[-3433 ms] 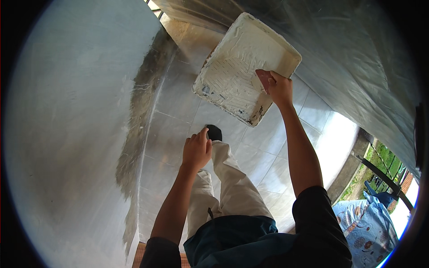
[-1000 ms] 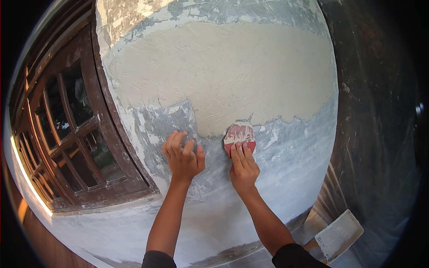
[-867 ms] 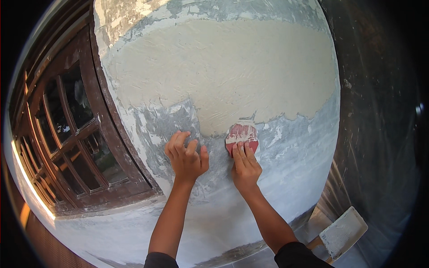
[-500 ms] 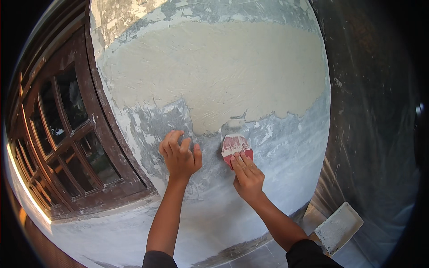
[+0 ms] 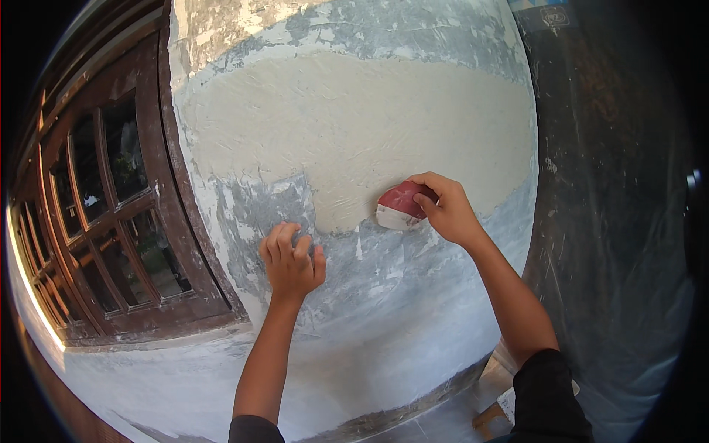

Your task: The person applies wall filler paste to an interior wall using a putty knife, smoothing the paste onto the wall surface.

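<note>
Blue sign (image 5: pixel 543 13) top right above plaster (image 5: pixel 354 125). Right hand (image 5: pixel 445 208) clamped on red float (image 5: pixel 401 206), now shifted right; left hand (image 5: pixel 290 258) fingers together, flat on wall (image 5: pixel 384 310).

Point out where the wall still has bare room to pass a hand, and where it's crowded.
Free: the grey wall below and between the left hand and right hand, and the tan plaster patch above them. Crowded: the patch's lower edge, where the right hand presses a red scraper, and the left margin against the wooden window frame.
</note>
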A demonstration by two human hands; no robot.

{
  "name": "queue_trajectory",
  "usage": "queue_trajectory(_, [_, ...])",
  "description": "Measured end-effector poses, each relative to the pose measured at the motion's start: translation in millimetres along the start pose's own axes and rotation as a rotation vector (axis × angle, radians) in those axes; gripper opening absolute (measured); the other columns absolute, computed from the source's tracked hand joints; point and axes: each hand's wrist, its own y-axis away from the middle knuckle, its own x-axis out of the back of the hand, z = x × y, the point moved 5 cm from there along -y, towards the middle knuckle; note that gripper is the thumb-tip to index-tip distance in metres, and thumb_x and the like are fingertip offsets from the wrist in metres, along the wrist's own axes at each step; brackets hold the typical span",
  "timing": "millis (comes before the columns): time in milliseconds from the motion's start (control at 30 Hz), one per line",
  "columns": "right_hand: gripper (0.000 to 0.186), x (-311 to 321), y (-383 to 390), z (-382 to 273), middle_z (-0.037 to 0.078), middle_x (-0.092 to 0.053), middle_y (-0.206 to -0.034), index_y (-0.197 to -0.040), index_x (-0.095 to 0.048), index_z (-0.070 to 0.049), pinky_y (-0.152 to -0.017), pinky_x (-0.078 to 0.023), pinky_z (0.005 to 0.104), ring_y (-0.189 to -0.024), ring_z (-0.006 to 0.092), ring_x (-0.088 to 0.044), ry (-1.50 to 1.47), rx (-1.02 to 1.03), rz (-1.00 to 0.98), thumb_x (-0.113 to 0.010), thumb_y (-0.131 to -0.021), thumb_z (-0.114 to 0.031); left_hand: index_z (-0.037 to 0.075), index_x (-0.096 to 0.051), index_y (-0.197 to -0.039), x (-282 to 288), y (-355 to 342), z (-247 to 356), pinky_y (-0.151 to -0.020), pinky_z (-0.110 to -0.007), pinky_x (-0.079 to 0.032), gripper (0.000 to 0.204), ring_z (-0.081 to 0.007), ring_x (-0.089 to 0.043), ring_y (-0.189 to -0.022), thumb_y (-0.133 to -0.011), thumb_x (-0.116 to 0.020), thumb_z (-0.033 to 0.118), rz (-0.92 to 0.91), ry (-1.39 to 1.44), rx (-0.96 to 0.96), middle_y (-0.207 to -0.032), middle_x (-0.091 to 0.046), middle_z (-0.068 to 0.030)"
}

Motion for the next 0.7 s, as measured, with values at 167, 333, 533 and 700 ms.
queue_trajectory(167, [0.023,-9.1,-9.4,23.8,0.008,-0.068,-0.099,-0.113,-0.063,0.002,-0.078,-0.051,0.0273,-0.086,0.0130,-0.063,-0.084,-0.079,0.025,-0.057,-0.090,0.006,0.011,-0.042,-0.114,-0.7,-1.8,2.2,-0.096,-0.049,-0.030,0.036,-0.0353,-0.048,-0.113,-0.083,-0.059,0.019,-0.015,-0.005,0.009,-0.117,-0.051,-0.0145])
queue_trajectory(333, [0.025,9.7,-11.5,33.7,0.014,-0.070,-0.097,-0.111,-0.063,0.003,-0.082,-0.051,0.0307,-0.088,0.0217,-0.067,-0.234,-0.122,0.258,-0.059,-0.087,0.007,0.012,-0.042,-0.113,-1.1,-0.5,1.4,-0.095,-0.048,-0.030,0.036,-0.0351,-0.049,-0.113,-0.082,-0.059,0.019,0.004,-0.005,0.009,-0.116,-0.052,-0.0141])
queue_trajectory(533, [0.024,-9.1,-5.3,29.9,0.012,-0.070,-0.092,-0.110,-0.064,0.001,-0.078,-0.051,0.0277,-0.084,0.0147,-0.065,-0.112,0.000,0.180,-0.057,-0.088,0.007,0.012,-0.043,-0.107,0.9,-4.2,1.9,-0.092,-0.047,-0.032,0.032,-0.0328,-0.050,-0.112,-0.081,-0.059,0.019,0.010,-0.027,-0.006,-0.114,-0.052,-0.0126])
queue_trajectory(700, [0.024,-10.0,0.7,49.9,0.013,-0.069,-0.091,-0.110,-0.063,0.003,-0.078,-0.050,0.0288,-0.084,0.0148,-0.064,-0.296,-0.115,0.318,-0.059,-0.086,0.005,0.012,-0.041,-0.114,-2.4,-2.3,2.0,-0.094,-0.048,-0.031,0.038,-0.0347,-0.049,-0.112,-0.081,-0.060,0.018,-0.021,-0.011,-0.008,-0.116,-0.052,-0.0141])
